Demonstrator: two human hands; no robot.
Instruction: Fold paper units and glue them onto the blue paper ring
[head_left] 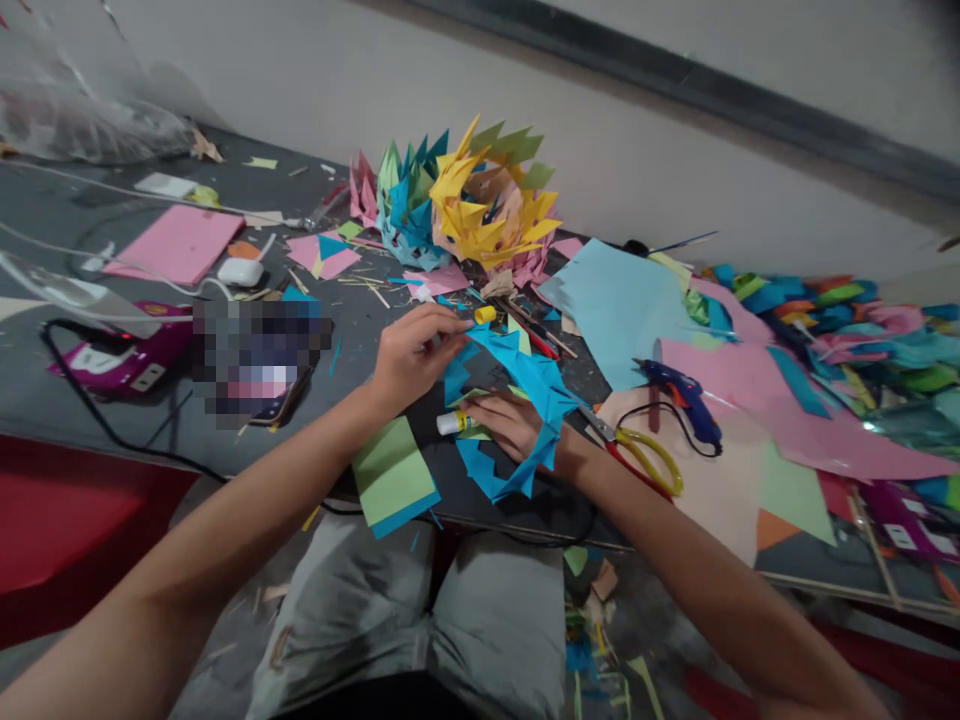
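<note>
A chain of folded blue paper points (536, 372) curves into a ring in front of me. My left hand (421, 352) is closed, pinching one end of this chain near a small yellow cap (485, 314). Through the ring reaches my right hand (508, 422), palm down, with its fingers together on a white and yellow glue stick (452, 423). The fingers partly cover the stick. Green and blue paper sheets (396, 470) lie at the table's front edge, below my left hand.
Spiky paper rings, one yellow (480, 235), stand at the back. To the right lie scissors (649, 460), a blue glue gun (686, 395), coloured sheets and a paper pile (847, 320). A phone (281, 385) and purple power strip (124, 355) with cables are on the left.
</note>
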